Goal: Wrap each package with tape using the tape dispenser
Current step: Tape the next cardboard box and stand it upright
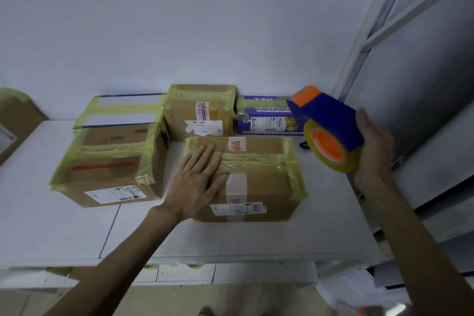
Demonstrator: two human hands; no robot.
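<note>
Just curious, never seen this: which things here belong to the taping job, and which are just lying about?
In use: tape dispenser, held by right hand; front box under flat left hand; neighbouring box, white box, rear box, purple box, all taped.
Lying about: metal shelving frame; cardboard at far left.

Both forearms [115,251] are bare throughout, as are the left hand [197,182] and right hand [372,146].

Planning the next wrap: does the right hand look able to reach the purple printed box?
Probably yes: the right hand holds the blue-and-orange tape dispenser near the purple printed box, nothing visible between.
</note>
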